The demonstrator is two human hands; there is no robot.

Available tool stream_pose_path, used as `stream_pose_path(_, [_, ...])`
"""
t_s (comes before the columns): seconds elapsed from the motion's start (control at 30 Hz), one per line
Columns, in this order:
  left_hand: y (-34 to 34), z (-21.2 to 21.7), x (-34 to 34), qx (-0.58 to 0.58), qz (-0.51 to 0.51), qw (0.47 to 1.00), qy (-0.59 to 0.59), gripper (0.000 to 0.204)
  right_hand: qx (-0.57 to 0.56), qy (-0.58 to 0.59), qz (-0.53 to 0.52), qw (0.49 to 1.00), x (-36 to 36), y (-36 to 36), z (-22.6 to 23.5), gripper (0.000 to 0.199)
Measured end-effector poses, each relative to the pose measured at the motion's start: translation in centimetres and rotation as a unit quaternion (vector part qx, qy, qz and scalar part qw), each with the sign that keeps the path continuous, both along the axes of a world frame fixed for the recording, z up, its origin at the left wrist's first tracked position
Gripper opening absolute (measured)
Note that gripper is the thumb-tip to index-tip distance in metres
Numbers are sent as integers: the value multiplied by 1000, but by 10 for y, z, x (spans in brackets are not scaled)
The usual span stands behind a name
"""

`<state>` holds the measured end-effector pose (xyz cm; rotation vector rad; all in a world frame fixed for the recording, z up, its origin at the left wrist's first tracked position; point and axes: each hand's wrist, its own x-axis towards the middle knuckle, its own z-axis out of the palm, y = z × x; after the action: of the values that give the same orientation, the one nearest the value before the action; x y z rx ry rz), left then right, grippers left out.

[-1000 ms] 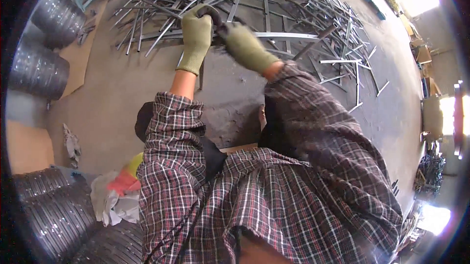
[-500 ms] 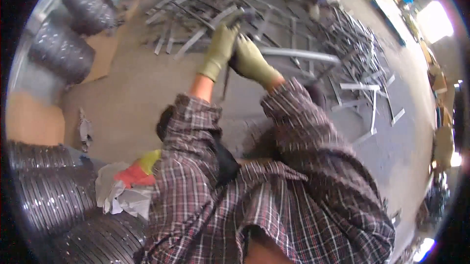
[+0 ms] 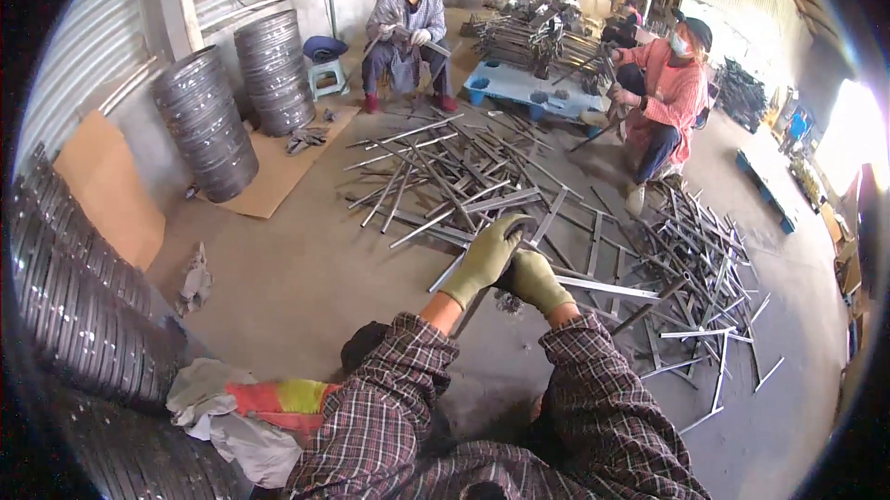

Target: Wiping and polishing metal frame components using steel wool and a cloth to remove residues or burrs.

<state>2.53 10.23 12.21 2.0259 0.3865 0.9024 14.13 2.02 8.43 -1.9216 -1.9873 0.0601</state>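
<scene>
Dark metal bar [image 3: 471, 312] shows below the clasped gloves, above the open floor [image 3: 338, 273] just in front of the near edge of the heap of metal bars [image 3: 464, 171]. Left hand [image 3: 485, 264], in a pale green glove with a dark palm side, is curled closed round its upper part, fingertips folded over toward the right. Right hand [image 3: 538, 281], gloved alike, presses against it, lower and a little to the right; its fingers are hidden beneath, so I cannot tell how tightly they close or on what. The bar's long axis slants, its free end dropping toward the wearer and slightly left. A paler bar [image 3: 607, 288] runs rightward from beside the right hand, nearly level; whether it joins the held one cannot be told. Both forearms, in checked sleeves [image 3: 394, 379], reach forward and converge, wrists near each other, backs of the hands upward.
</scene>
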Motion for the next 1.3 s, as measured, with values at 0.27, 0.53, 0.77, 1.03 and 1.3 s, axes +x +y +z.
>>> stream_pose_path(0.27, [14,-11,13,35,17,999,1,28,-66,137,102,983,26,-24,44,65])
stream_pose_path(0.53, [7,2,7,6,8,1000,28,27,35,114,-34,992,3,-13,12,48])
stream_pose_path(0.77, [17,-18,18,-60,-10,998,31,30,173,117,-101,973,-10,7,-21,32])
stream_pose_path(1.03, [22,-9,27,94,87,992,3,33,127,-95,-74,985,36,-8,-12,23])
stream_pose_path(1.3, [24,-16,27,81,77,994,-10,28,-3,-54,-174,983,99,-102,13,53])
